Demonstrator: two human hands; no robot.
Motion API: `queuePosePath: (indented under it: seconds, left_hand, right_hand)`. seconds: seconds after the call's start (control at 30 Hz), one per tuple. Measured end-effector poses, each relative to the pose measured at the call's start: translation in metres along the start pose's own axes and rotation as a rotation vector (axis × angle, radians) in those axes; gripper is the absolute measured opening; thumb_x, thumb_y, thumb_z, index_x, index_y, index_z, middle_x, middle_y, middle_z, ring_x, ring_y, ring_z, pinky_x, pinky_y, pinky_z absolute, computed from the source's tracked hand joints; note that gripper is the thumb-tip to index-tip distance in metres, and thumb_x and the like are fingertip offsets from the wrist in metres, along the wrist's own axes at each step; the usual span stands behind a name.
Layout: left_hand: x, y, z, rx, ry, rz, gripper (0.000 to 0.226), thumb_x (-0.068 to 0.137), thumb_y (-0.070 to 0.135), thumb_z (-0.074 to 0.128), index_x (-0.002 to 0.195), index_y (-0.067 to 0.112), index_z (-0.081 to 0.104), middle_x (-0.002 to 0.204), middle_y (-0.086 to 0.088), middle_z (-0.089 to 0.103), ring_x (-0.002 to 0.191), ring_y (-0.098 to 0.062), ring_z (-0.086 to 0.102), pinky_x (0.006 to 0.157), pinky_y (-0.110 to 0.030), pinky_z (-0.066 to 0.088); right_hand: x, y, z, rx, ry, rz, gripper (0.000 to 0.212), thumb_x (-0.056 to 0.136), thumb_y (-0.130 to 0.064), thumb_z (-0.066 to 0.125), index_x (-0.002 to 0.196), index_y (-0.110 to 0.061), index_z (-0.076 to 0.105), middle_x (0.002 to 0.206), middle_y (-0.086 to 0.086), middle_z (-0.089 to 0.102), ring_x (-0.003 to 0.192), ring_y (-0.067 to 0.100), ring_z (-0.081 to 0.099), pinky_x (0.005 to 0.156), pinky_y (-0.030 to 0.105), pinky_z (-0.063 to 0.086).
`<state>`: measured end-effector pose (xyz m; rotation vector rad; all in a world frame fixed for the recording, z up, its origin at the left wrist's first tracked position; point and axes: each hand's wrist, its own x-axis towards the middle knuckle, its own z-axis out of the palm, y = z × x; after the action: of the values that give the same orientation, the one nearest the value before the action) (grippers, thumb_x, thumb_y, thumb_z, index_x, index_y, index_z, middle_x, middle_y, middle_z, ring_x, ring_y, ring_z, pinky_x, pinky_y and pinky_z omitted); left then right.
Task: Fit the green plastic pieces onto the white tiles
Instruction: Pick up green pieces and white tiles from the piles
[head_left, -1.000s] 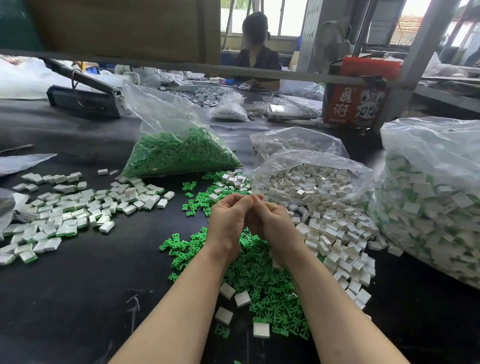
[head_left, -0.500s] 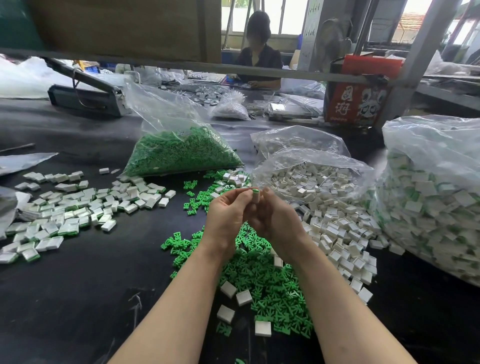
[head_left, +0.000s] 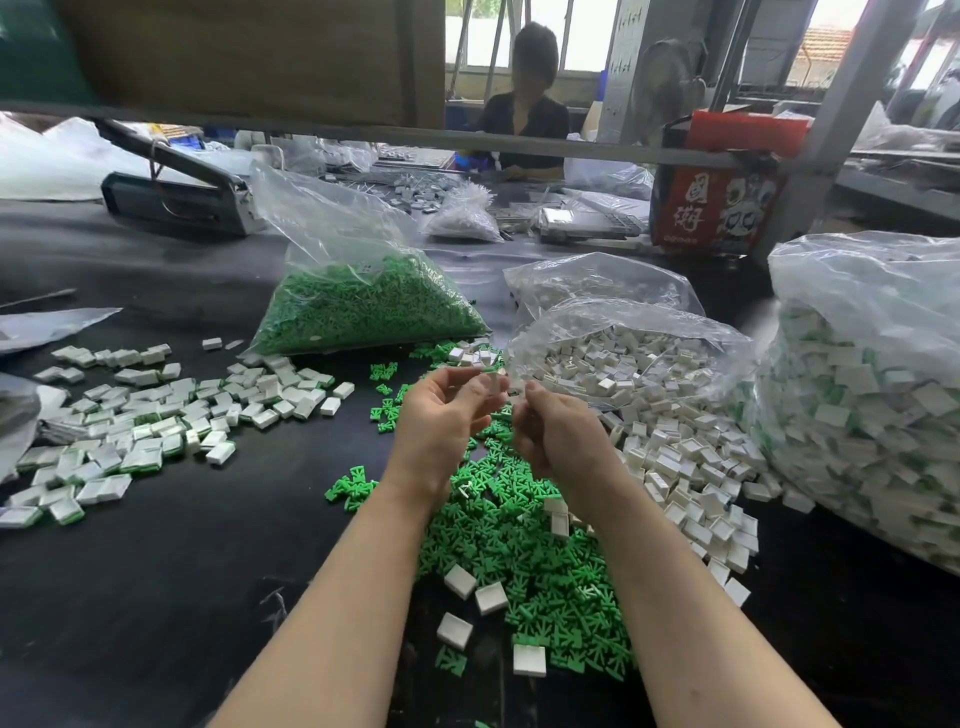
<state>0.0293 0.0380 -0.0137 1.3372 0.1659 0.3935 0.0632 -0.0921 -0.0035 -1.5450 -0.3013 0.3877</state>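
the left hand (head_left: 447, 415) pinches a blurred tile (head_left: 491, 383) at its fingertips. the right hand (head_left: 558, 431), curled at three o'clock, sits just beside it; its contents i cannot tell.

small assembly workshop: bulk parts bags (head_left: 862, 395), another worker (head_left: 524, 130) opposite.

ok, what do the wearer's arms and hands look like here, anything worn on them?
Two bare forearms come up from the bottom edge of the head view, ending in the left hand and right hand. No sleeves, gloves, watch or rings are visible, and no markings. The fingertips are motion-blurred, so fine detail there cannot be told.
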Motion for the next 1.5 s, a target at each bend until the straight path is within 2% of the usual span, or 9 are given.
queuePosePath:
  seconds: [0.3,0.47,0.57,0.73,0.9,1.07,1.17,1.27,1.5]
  left_hand:
    - [0.027,0.011,-0.092,-0.325,0.680,-0.233,0.012,0.095,0.005,0.059,0.084,0.008,0.056,0.076,-0.006,0.068,0.062,-0.008,0.065,0.052,-0.015,0.052]
    - [0.026,0.017,-0.106,-0.554,0.732,-0.253,0.029,0.103,0.009,0.043,0.129,-0.002,0.050,0.129,-0.014,0.055,0.118,-0.020,0.061,0.101,-0.022,0.045]
    - [0.024,0.022,-0.105,-0.621,0.733,-0.163,0.036,0.103,0.008,0.042,0.138,-0.002,0.043,0.142,-0.017,0.048,0.121,-0.023,0.059,0.101,-0.028,0.047]
    - [0.024,0.021,-0.088,-0.450,0.704,-0.120,0.035,0.099,0.009,0.052,0.130,-0.005,0.043,0.134,-0.022,0.052,0.109,-0.025,0.065,0.082,-0.028,0.057]
    - [0.023,0.014,-0.070,-0.156,0.632,-0.076,0.065,0.096,0.006,0.056,0.150,0.005,0.020,0.119,-0.014,0.053,0.096,-0.023,0.068,0.085,-0.032,0.056]
    - [0.015,0.003,-0.054,0.530,0.314,0.079,0.025,0.092,0.022,0.063,0.116,0.017,0.063,0.109,0.002,0.066,0.097,-0.020,0.065,0.082,-0.034,0.056]
    - [0.014,-0.011,-0.042,0.866,0.030,-0.007,0.046,0.089,0.046,0.064,0.130,0.029,0.056,0.135,0.003,0.053,0.120,-0.021,0.051,0.108,-0.050,0.037]
    - [0.015,-0.021,-0.028,1.232,-0.162,-0.005,0.068,0.084,0.066,0.056,0.144,0.038,0.039,0.157,0.006,0.026,0.144,-0.020,0.022,0.116,-0.052,0.012]
    - [0.018,-0.034,-0.017,1.362,-0.295,0.056,0.058,0.085,0.072,0.046,0.137,0.049,0.041,0.157,0.012,0.026,0.144,-0.018,0.015,0.114,-0.052,0.010]
  right_hand:
    - [0.003,-0.005,-0.021,-0.481,0.162,-0.107,0.034,0.103,-0.023,0.046,0.075,-0.010,0.062,0.060,0.002,0.057,0.044,0.007,0.046,0.053,0.026,0.041]
    - [0.007,-0.002,-0.033,-0.823,0.141,-0.092,0.018,0.097,-0.027,0.056,0.090,-0.014,0.065,0.076,0.003,0.068,0.049,0.010,0.045,0.051,0.025,0.040]
    - [0.009,0.000,-0.036,-0.953,0.184,-0.128,0.010,0.095,-0.025,0.060,0.094,-0.018,0.066,0.084,-0.005,0.067,0.057,0.008,0.054,0.056,0.024,0.047]
    - [0.018,0.004,-0.042,-1.234,0.350,-0.169,0.018,0.094,-0.027,0.058,0.110,-0.021,0.066,0.102,-0.003,0.069,0.104,0.022,0.058,0.098,0.039,0.044]
    - [0.021,0.003,-0.045,-1.397,0.458,-0.054,0.028,0.090,-0.021,0.055,0.117,-0.022,0.062,0.110,0.002,0.063,0.112,0.025,0.048,0.092,0.038,0.039]
    - [0.023,0.004,-0.046,-1.488,0.433,0.122,0.034,0.086,-0.019,0.051,0.119,-0.016,0.059,0.119,0.009,0.057,0.117,0.030,0.041,0.093,0.040,0.036]
    - [0.025,0.007,-0.048,-1.482,0.375,0.189,0.023,0.089,-0.018,0.047,0.107,-0.015,0.062,0.123,0.010,0.058,0.131,0.034,0.035,0.106,0.044,0.032]
    - [0.025,0.008,-0.048,-1.479,0.357,0.184,0.021,0.092,-0.022,0.048,0.108,-0.017,0.061,0.118,0.008,0.061,0.123,0.031,0.042,0.094,0.040,0.034]
    - [0.028,0.015,-0.046,-1.435,0.418,0.066,0.023,0.083,-0.009,0.046,0.098,-0.018,0.061,0.096,0.002,0.062,0.097,0.022,0.046,0.078,0.036,0.032]
